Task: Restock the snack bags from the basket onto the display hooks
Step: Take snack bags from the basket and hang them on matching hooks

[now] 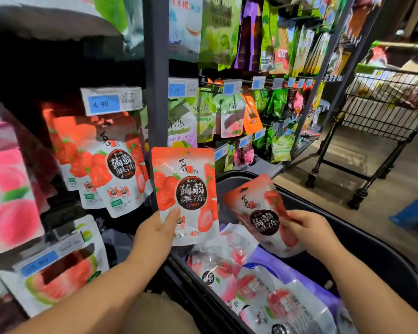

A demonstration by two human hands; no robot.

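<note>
At frame centre, the left hand [159, 227] grips an upright strawberry snack bag [185, 189] by its bottom. Lower right, the right hand [307, 227] pinches a second bag [258, 213], tilted, over the basket [362, 239].

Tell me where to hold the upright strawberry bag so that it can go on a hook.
Grip the upright strawberry bag at its bottom edge, from below, as the left hand does. Its hang hole is in the top strip, so a low grip likely leaves that strip free.
</note>
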